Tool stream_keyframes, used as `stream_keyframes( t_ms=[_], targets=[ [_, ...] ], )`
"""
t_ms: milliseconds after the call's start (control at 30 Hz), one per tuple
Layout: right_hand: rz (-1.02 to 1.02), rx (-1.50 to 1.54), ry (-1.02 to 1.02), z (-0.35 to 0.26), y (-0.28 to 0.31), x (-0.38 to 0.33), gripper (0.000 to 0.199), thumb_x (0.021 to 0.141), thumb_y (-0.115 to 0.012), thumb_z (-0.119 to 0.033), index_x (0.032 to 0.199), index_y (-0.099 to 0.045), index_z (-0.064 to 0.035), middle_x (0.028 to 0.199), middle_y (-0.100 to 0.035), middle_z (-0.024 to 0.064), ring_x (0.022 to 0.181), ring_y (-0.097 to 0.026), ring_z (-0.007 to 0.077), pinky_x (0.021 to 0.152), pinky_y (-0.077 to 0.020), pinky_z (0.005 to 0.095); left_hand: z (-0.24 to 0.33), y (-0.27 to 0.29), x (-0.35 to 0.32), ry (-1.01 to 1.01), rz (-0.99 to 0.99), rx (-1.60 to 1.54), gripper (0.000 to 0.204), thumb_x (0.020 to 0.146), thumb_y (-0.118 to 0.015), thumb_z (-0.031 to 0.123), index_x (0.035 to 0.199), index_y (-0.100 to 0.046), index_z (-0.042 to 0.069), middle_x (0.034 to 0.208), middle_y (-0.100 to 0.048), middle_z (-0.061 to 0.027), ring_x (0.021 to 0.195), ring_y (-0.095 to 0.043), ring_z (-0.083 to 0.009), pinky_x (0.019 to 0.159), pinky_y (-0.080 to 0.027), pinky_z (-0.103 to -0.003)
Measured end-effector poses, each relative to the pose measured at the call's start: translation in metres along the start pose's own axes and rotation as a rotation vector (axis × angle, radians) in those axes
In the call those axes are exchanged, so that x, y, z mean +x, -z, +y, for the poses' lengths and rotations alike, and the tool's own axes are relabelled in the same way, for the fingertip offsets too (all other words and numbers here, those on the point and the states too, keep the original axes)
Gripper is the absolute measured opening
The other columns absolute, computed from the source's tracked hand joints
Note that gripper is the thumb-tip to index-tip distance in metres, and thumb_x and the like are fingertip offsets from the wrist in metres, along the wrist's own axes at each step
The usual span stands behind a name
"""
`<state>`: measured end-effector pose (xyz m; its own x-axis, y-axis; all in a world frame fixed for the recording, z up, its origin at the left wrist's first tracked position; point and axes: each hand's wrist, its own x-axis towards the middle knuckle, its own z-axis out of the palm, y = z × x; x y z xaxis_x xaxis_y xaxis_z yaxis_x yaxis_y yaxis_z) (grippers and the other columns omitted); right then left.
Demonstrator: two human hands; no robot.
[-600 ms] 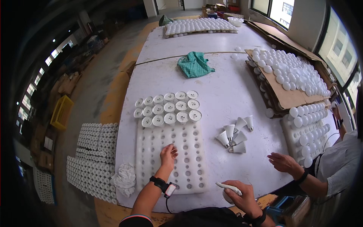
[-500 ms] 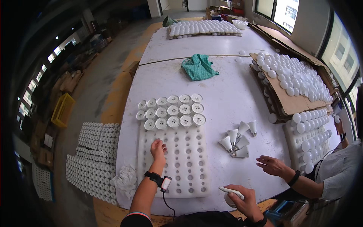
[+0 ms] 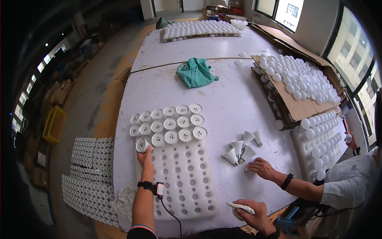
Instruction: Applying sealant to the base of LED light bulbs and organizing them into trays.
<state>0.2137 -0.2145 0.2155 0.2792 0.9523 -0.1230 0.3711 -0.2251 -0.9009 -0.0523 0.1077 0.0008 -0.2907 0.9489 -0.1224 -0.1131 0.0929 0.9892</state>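
At the near left corner of the rows of white lamp cups (image 3: 171, 136), my left hand (image 3: 145, 158) is closed around the side of the leftmost lamp cup (image 3: 141, 144). That cup tilts slightly and shows its round open top with small dark marks. Just in front of the cups lies a white foam tray (image 3: 187, 199) with rows of holes. Low in the view, my right hand (image 3: 256, 217) grips a white tube with a narrow tip (image 3: 242, 207). The tip points left, and my fingers hide much of its body.
A co-worker's hand (image 3: 262, 169) reaches to a loose pile of white lamp housings (image 3: 247, 153) on the right. Domed covers (image 3: 302, 85) sit on cardboard, with another foam tray (image 3: 296, 139) nearby. A green cloth (image 3: 196, 73) lies farther back; a white rag (image 3: 124, 203) is at left.
My left hand has moved forward from over the foam tray and taken hold of the near-left lamp cup. The co-worker's hand has come to the pile. My right hand keeps its grip.
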Motion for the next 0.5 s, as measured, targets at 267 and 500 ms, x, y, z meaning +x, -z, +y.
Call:
stream_keyframes(
  t_ms=[267, 500],
  targets=[
    [-0.059, 0.060, 0.072, 0.007, 0.002, -0.016, 0.022, 0.079, -0.064, -0.012, 0.100, -0.062, -0.0069, 0.088, -0.065, 0.0081, 0.075, -0.064, 0.0188, 0.065, -0.0490, 0.0267, 0.064, 0.015, -0.138, 0.629, -0.456, -0.472, 0.045, 0.090, -0.034, 0.049, 0.101, -0.049, 0.008, 0.079, -0.055, -0.0075, 0.053, -0.048, -0.0128, 0.045, -0.041, -0.028],
    [0.050, 0.026, 0.276, -0.002, 0.010, -0.034, 0.027, 0.077, -0.065, -0.008, 0.104, -0.059, -0.0077, 0.088, -0.064, 0.0100, 0.072, -0.064, 0.0233, 0.062, -0.0499, 0.0282, 0.131, 0.011, -0.249, 0.833, -0.614, -0.593, 0.045, 0.093, -0.030, 0.044, 0.110, -0.048, 0.006, 0.085, -0.056, -0.0103, 0.056, -0.046, -0.0128, 0.045, -0.040, -0.025]
  ],
)
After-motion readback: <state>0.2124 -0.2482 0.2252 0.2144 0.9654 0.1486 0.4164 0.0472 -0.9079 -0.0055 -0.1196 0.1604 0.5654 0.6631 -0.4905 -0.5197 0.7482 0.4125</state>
